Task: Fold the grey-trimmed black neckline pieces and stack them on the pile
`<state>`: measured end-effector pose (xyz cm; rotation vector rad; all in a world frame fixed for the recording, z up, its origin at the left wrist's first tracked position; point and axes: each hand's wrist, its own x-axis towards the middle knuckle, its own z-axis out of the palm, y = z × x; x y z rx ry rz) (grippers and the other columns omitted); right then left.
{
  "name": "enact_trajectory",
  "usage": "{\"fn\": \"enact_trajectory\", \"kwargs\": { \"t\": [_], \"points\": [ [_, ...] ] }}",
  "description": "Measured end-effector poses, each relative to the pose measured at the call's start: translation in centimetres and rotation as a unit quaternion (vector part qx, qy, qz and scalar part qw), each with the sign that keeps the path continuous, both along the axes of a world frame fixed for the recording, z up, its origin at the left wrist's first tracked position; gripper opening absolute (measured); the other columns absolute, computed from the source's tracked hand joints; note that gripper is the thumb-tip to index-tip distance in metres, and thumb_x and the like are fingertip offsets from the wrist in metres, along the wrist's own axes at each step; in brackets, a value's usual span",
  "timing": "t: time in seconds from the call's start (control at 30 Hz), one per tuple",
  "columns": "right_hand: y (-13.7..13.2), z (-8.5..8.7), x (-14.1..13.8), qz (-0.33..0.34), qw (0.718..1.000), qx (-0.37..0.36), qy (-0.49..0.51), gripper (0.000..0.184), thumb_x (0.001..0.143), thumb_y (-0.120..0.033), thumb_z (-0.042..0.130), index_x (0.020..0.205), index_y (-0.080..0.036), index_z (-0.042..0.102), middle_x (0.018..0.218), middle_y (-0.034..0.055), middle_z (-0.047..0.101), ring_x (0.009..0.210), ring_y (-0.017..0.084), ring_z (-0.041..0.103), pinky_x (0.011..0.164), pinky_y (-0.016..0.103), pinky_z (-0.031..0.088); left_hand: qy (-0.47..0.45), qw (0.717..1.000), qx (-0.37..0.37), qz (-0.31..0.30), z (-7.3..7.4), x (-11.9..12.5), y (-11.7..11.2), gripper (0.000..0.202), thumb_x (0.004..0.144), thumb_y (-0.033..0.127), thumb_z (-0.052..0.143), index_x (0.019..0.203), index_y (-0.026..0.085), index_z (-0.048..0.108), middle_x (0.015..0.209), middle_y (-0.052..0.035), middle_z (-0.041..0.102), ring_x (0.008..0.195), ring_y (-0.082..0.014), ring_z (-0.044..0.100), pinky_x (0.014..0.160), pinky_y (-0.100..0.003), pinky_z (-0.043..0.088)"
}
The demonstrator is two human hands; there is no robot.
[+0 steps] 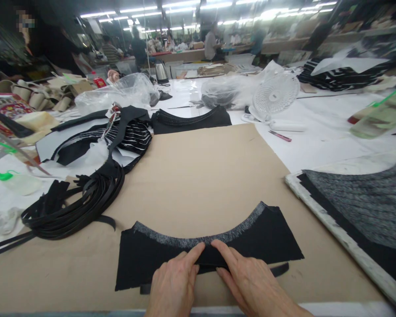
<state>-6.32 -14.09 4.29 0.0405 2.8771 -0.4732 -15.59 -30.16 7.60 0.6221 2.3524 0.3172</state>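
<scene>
A curved black fabric piece (pixel 267 233) with a grey fuzzy inner edge lies on a brown cardboard sheet (pixel 201 176) in front of me. My left hand (pixel 174 281) and my right hand (pixel 251 281) rest side by side on its lower middle. The fingers of both lie flat and stretched out, with the index tips pressing near the grey edge. A narrow black strip (pixel 280 269) pokes out from under the fabric at my right hand.
A bundle of black curved strips (pixel 82 202) lies at the left. Striped and black fabric pieces (pixel 128 132) sit beyond it. A white board bearing grey fabric (pixel 356 193) is at the right. A small white fan (pixel 275 94), plastic bags and people stand further back.
</scene>
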Motion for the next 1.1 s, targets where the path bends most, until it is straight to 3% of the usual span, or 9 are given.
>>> {"fn": "enact_trajectory", "kwargs": {
  "t": [0.1,0.17,0.3,0.43,0.53,0.67,1.1],
  "points": [
    [0.4,0.7,0.3,-0.028,0.997,-0.067,-0.014,0.027,0.092,-0.018,0.046,0.118,-0.020,0.050,0.094,0.0051,0.068,0.073,0.023,0.068,0.058,0.030,0.041,0.000,1.000,-0.011,0.003,-0.1,0.1,0.0,0.052,0.092,0.017,0.042,0.139,0.038,0.042,0.114,-0.0023,0.069,0.103,-0.0221,0.066,0.082,-0.029,0.047],
    [0.6,1.2,0.3,-0.039,0.994,-0.100,-0.024,0.013,0.094,-0.020,0.043,0.099,-0.020,0.055,0.087,0.0032,0.067,0.072,0.021,0.066,0.060,0.029,0.040,0.003,1.000,-0.021,0.012,0.0,0.3,0.0,0.049,0.092,0.019,0.042,0.139,0.031,0.039,0.099,-0.0031,0.072,0.093,-0.0209,0.068,0.073,-0.026,0.044],
    [1.1,2.5,0.0,-0.064,0.987,-0.148,-0.019,0.019,0.095,-0.020,0.043,0.080,-0.020,0.054,0.080,0.0007,0.065,0.068,0.016,0.061,0.061,0.027,0.035,0.010,0.999,-0.011,0.042,0.4,0.5,0.0,0.029,0.090,0.020,0.043,0.119,0.022,0.046,0.076,0.0008,0.065,0.074,-0.0175,0.065,0.065,-0.025,0.037],
    [1.8,3.7,-0.5,-0.094,0.979,-0.177,-0.036,0.018,0.091,-0.020,0.051,0.075,-0.020,0.058,0.072,-0.0021,0.064,0.066,0.014,0.058,0.061,0.025,0.032,-0.009,0.998,0.039,0.049,0.8,0.1,-0.3,0.008,0.086,0.024,0.050,0.090,0.024,0.057,0.070,0.0042,0.060,0.069,-0.0142,0.058,0.060,-0.024,0.031],
    [2.3,4.5,-1.0,-0.102,0.979,-0.171,-0.049,0.015,0.088,-0.022,0.055,0.075,-0.021,0.063,0.073,-0.0021,0.066,0.068,0.014,0.059,0.061,0.025,0.031,-0.026,0.994,0.094,0.058,0.9,-0.5,-0.5,0.017,0.086,0.026,0.048,0.075,0.022,0.060,0.067,0.0041,0.059,0.067,-0.0129,0.055,0.059,-0.023,0.030],
    [2.8,5.0,-1.8,-0.098,0.984,-0.142,-0.049,0.017,0.088,-0.025,0.057,0.074,-0.022,0.066,0.069,-0.0016,0.066,0.066,0.015,0.059,0.059,0.025,0.029,-0.040,0.989,0.123,0.071,1.0,-1.3,-0.3,0.018,0.084,0.028,0.051,0.071,0.020,0.061,0.064,0.0041,0.058,0.064,-0.0125,0.053,0.059,-0.022,0.030],
    [2.9,4.0,-3.6,-0.104,0.992,-0.052,-0.041,0.016,0.087,-0.025,0.055,0.075,-0.022,0.064,0.071,0.0020,0.068,0.070,0.019,0.064,0.057,0.027,0.027,0.030,0.992,0.060,0.103,0.1,-2.3,1.9,0.010,0.080,0.027,0.058,0.072,0.022,0.061,0.063,0.0044,0.058,0.064,-0.0123,0.053,0.058,-0.022,0.026]
  ]
}}
